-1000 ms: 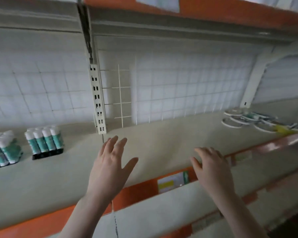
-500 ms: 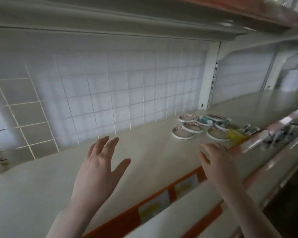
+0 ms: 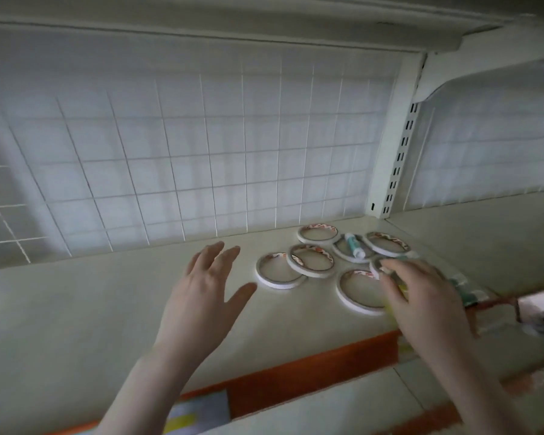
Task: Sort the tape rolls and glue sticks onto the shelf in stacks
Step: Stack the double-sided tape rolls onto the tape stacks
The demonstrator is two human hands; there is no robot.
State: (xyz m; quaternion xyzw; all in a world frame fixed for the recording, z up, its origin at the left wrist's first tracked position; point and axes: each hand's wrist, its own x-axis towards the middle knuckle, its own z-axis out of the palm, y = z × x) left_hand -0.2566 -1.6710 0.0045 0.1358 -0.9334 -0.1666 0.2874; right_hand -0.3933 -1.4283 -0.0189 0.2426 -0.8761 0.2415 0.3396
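Note:
Several thin white tape rolls lie flat and scattered on the pale shelf. One roll is nearest my left hand, and another roll overlaps it. A further roll lies at the back. A green-and-white glue stick lies across a roll. My left hand hovers open with spread fingers, just left of the rolls. My right hand is spread over the front rolls and a yellowish item; what its fingertips touch is hidden. More glue sticks lie behind it.
A white wire grid backs the shelf. A slotted upright stands at the right. The orange front rail carries price labels. A lower shelf runs below it.
The view has swung right, and the packed glue sticks on the left left the frame. Both hands have moved to the scattered tape rolls, with the right hand now over them.

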